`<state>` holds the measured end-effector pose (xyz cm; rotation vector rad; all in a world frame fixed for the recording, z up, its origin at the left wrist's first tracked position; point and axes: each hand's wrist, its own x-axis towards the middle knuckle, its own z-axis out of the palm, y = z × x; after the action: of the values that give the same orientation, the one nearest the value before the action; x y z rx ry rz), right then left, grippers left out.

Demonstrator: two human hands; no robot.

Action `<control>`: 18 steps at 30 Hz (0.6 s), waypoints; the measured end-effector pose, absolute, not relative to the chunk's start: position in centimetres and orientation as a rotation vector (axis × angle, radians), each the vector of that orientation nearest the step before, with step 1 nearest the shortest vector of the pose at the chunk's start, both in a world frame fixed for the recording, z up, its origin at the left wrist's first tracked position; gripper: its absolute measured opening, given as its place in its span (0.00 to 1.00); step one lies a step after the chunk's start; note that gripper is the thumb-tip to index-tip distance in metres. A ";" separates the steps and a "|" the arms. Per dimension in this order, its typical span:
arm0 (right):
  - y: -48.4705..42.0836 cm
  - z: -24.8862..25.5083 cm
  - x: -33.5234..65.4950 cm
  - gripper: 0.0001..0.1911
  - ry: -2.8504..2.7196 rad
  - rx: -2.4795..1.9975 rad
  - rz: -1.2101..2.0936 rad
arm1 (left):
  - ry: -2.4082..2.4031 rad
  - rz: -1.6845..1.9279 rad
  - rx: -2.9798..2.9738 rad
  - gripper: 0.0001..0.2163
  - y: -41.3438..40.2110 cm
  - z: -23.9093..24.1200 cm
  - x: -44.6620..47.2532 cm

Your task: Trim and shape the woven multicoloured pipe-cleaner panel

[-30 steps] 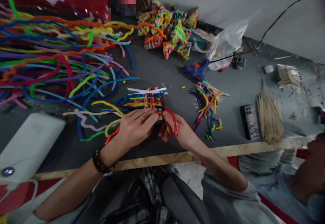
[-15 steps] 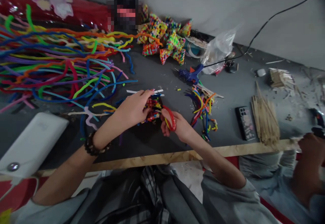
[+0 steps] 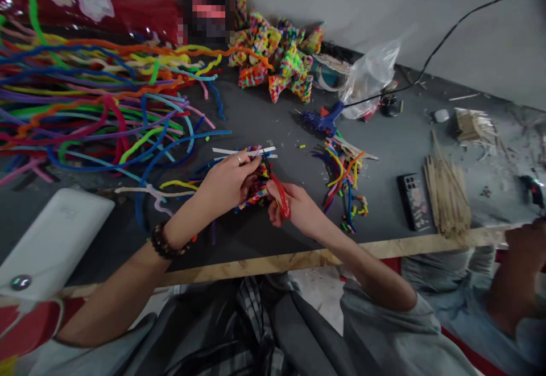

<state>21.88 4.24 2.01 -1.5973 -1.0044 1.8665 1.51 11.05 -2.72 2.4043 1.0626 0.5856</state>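
Along the pale wooden front edge [image 3: 256, 269] of the dark grey table [image 3: 264, 242], a flat white plastic device [image 3: 63, 239] is set at the left, with a heap of long multicoloured pipe cleaners [image 3: 85, 100] spread behind it. Farther right, a woven piece of multicoloured fuzzy strands [image 3: 257, 195] is clamped beneath the bent fingers of the left hand [image 3: 226, 182], well in from the front edge, a strip of tabletop being left between. Red-handled scissors [image 3: 281, 197] are gripped in the right hand [image 3: 294, 208], their dark blades held at the piece's right side; whether the blades are parted cannot be told. To the right, tabletop is left before a pile of coloured offcuts [image 3: 345, 180].
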 end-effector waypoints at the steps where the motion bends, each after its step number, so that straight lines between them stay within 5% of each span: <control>1: 4.3 2.0 21.9 0.28 -1.010 -1.601 1.869 | 1.059 0.593 2.400 0.22 11.1 -2.7 1.5; 18: 5.2 2.9 21.9 0.31 -0.995 -1.686 1.921 | 1.040 0.613 2.273 0.19 11.8 -2.3 1.3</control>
<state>21.91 5.16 2.88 -1.6859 -0.9954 1.9212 1.29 11.77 -2.34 2.2733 1.0402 0.6125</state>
